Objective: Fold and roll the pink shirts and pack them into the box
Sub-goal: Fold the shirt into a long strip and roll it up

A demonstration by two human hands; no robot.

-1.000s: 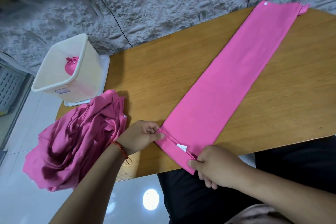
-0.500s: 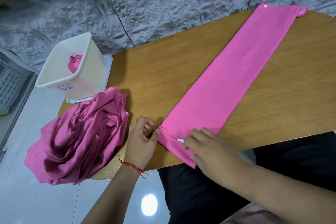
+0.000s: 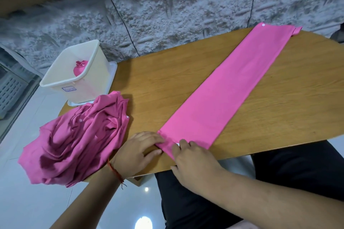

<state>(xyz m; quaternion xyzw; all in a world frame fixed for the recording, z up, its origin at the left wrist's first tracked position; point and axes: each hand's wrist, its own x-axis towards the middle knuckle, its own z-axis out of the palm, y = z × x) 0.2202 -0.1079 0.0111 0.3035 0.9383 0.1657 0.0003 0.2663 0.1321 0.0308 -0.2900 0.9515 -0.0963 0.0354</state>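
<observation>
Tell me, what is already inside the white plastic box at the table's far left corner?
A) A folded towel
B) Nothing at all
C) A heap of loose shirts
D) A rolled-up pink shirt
D: a rolled pink shirt shows inside the white plastic box, while the crumpled pink shirts lie outside it on the table.

Long folded pink shirt [image 3: 232, 95] lies diagonally on wooden table [image 3: 279, 117]. Left hand [image 3: 135, 152] pinches its near-end corner, right hand [image 3: 193, 163] presses fingers on the same end. Crumpled shirt pile [image 3: 78, 135] at left edge; box [image 3: 91, 89] beyond, one rolled shirt [image 3: 79, 68] inside.
</observation>
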